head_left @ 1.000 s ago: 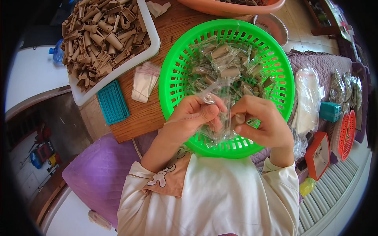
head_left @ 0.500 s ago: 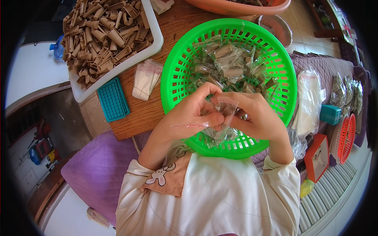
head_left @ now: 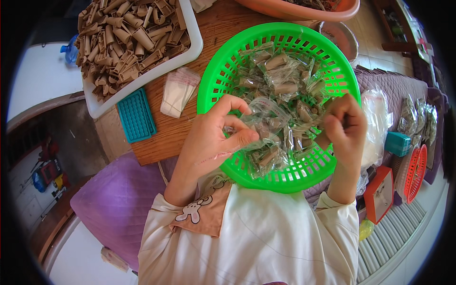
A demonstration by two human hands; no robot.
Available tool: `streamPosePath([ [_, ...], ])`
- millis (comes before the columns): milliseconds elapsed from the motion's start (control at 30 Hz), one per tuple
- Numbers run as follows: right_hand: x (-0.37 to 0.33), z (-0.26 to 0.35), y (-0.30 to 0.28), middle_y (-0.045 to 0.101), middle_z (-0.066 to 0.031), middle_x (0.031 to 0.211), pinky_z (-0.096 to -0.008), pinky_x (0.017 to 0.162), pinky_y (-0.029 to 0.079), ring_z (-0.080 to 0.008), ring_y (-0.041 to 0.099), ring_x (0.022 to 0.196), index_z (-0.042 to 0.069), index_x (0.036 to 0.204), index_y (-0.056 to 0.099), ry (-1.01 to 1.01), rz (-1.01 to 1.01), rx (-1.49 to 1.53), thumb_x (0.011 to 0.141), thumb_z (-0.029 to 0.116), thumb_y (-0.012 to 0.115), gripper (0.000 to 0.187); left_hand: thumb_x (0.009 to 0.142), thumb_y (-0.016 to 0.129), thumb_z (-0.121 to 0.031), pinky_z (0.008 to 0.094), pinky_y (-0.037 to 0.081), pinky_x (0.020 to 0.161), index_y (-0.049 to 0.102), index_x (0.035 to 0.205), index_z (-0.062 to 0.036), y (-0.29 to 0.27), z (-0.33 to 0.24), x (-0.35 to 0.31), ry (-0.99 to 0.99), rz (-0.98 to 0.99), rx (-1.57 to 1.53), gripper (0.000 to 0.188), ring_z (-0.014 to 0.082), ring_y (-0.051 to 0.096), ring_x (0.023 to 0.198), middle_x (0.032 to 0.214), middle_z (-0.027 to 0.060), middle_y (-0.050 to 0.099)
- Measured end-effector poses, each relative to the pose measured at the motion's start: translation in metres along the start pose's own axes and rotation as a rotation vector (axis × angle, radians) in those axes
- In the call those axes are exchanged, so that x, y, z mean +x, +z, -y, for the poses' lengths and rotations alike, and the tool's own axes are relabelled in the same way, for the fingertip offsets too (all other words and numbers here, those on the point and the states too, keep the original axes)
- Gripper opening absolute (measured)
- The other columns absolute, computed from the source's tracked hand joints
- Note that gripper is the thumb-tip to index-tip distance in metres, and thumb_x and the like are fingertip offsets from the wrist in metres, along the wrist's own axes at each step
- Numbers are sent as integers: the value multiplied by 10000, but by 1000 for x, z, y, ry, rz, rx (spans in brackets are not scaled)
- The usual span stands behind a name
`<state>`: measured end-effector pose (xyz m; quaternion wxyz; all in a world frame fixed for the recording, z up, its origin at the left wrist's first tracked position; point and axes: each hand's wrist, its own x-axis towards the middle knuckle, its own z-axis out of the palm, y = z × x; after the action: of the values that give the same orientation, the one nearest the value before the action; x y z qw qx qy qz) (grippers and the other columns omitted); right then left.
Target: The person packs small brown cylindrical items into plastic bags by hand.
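My left hand [head_left: 221,130] is over the left side of a green plastic basket [head_left: 207,90], its thumb and fingers closed on a small clear plastic bag [head_left: 268,108]. A thin clear strip with red marks lies across the back of that hand near the wrist. My right hand [head_left: 346,123] is over the basket's right rim with its fingers curled in; motion blurs it, and what it pinches, if anything, is not clear. Beneath both hands the basket holds many clear bags with brown half-tube pieces [head_left: 285,89] inside.
A white tray [head_left: 194,47] heaped with loose brown pieces stands at the far left. Near it lie a stack of flat clear bags [head_left: 178,92] and a teal ridged tray [head_left: 136,116]. An orange basin [head_left: 304,10] is at the back. A red box [head_left: 379,194] is at right.
My hands have come apart: the right has moved right to the basket's rim, while the left stays with the clear bag. The view has shifted slightly.
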<state>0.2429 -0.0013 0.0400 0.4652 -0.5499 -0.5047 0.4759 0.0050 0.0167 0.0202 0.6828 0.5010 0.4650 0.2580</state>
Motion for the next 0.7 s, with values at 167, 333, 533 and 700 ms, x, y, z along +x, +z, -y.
streamPosePath([
  [167,4,36,20,474,20,574,-177,399,340,-39,499,455,-1,792,481,-228,-50,0,688,-102,475,145,730,692,-245,277,435,543,478,971,-67,3,-14,-3,148,-102,351,369,170,589,563,715,67,628],
  [333,12,54,21,504,-27,550,-210,393,358,-79,500,413,-3,714,569,-301,114,-422,653,-79,526,106,717,692,-250,296,421,512,487,982,-78,5,-26,-5,-64,13,420,377,191,590,557,678,65,639],
  [533,27,63,23,490,-38,531,-221,413,381,-108,519,422,7,676,533,-202,212,-461,675,-42,555,55,668,719,-232,296,412,486,499,964,-76,7,-26,-7,-18,87,324,400,201,578,530,675,68,638],
  [700,37,63,16,525,-44,541,-240,423,405,-118,536,428,-1,690,535,-137,403,-400,717,0,544,28,649,731,-224,301,420,496,507,954,-71,6,-28,-8,-28,100,331,408,210,590,552,676,69,637],
])
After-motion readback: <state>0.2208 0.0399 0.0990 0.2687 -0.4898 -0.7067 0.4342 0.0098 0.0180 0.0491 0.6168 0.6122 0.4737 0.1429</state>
